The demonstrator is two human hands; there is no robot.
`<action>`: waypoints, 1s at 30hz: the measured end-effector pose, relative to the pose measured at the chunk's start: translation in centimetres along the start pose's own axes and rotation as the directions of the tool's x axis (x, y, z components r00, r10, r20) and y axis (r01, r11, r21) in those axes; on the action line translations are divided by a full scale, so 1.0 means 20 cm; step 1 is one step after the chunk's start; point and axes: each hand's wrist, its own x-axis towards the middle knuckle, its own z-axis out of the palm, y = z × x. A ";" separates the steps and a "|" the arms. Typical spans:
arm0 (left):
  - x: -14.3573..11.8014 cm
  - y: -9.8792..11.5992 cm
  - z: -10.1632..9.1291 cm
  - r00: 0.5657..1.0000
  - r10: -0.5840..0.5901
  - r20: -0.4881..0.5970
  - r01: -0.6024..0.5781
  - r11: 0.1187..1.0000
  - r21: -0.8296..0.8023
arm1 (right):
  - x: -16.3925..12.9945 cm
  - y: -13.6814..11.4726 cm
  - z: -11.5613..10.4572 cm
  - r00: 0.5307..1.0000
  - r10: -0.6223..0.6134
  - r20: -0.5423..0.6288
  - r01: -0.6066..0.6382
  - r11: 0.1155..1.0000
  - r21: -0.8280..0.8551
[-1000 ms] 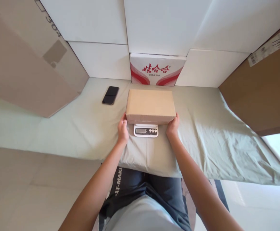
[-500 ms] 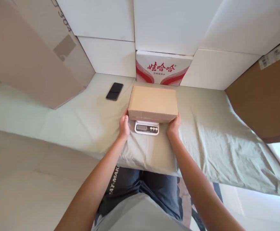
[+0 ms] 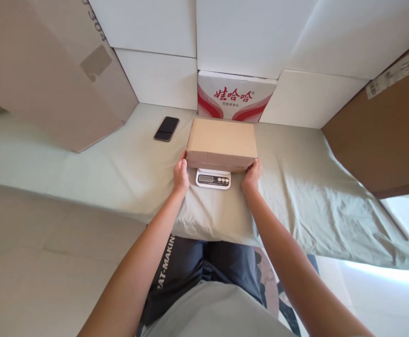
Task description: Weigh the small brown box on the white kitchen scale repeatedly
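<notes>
A small brown cardboard box [image 3: 222,138] sits over a white kitchen scale [image 3: 213,179], covering the scale's platform. Only the front panel of the scale shows, with its display and several round buttons. My left hand [image 3: 181,174] grips the box at its near left corner, thumb up. At the near right corner my right hand [image 3: 251,174] holds it, fingers partly hidden under the edge. Whether the box rests fully on the scale I cannot tell.
A black phone [image 3: 167,128] lies left of the box on the green cloth [image 3: 127,168]. Behind stand white boxes [image 3: 157,79] and a red-and-white carton [image 3: 236,96]. Large cardboard boxes flank the surface at left [image 3: 57,79] and right [image 3: 383,126].
The view has shifted slightly, so everything appears a little higher in the picture. Both hands keep their hold on the box, which stays over the scale.
</notes>
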 end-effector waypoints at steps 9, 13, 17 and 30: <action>0.03 0.00 0.01 0.999 0.033 0.008 -0.032 0.999 -0.016 | 0.04 0.03 0.02 0.999 0.028 -0.020 -0.027 0.998 0.056; 0.03 0.00 0.02 0.999 0.046 0.009 -0.046 0.998 -0.035 | 0.05 0.05 0.02 0.999 0.026 -0.023 -0.024 0.997 0.072; 0.02 0.01 0.02 0.998 0.057 0.020 -0.057 0.998 -0.007 | 0.05 0.05 0.00 0.999 -0.025 -0.036 0.028 0.996 0.084; -0.05 0.02 0.01 0.993 0.100 0.058 -0.097 0.994 -0.044 | -0.17 -0.09 0.02 0.965 -0.186 0.187 0.145 0.967 0.211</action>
